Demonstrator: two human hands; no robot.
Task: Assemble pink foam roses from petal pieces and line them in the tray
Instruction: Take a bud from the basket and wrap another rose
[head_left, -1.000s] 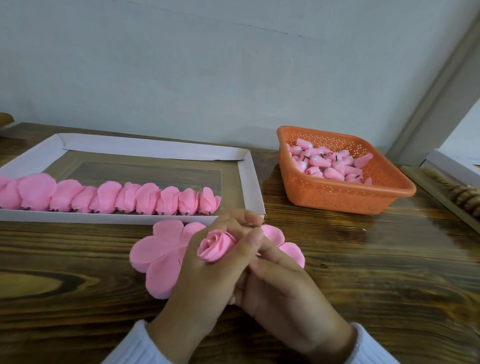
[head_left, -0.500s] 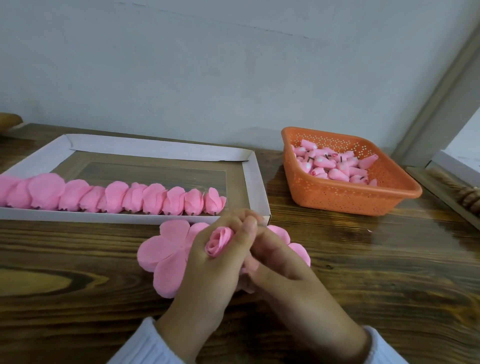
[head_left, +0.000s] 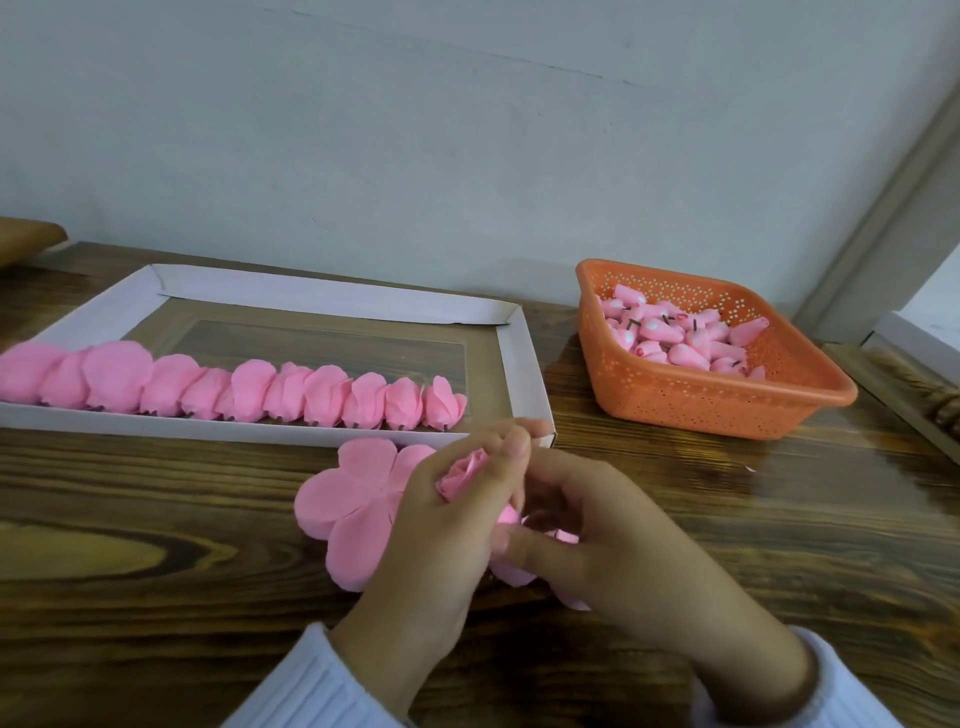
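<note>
My left hand (head_left: 441, 525) is closed around a pink foam rose bud (head_left: 464, 473), whose rolled centre shows between thumb and fingers. My right hand (head_left: 618, 551) sits just right of it, fingers pinching the lower part of the same rose, where a little pink shows. A flat pink petal piece (head_left: 353, 499) with several lobes lies on the table under and left of the hands. A white cardboard tray (head_left: 332, 296) behind them holds a row of finished pink roses (head_left: 249, 392) along its near edge.
An orange perforated basket (head_left: 727, 405) with several pink bud cores (head_left: 675, 338) stands at the back right. A white box edge and a brown object lie at the far right edge. The dark wooden table (head_left: 156, 571) meets a pale wall behind.
The rose has turned in my hands, so less of its centre shows. My right hand's fingers have shifted lower on it, now covering the petals at the right.
</note>
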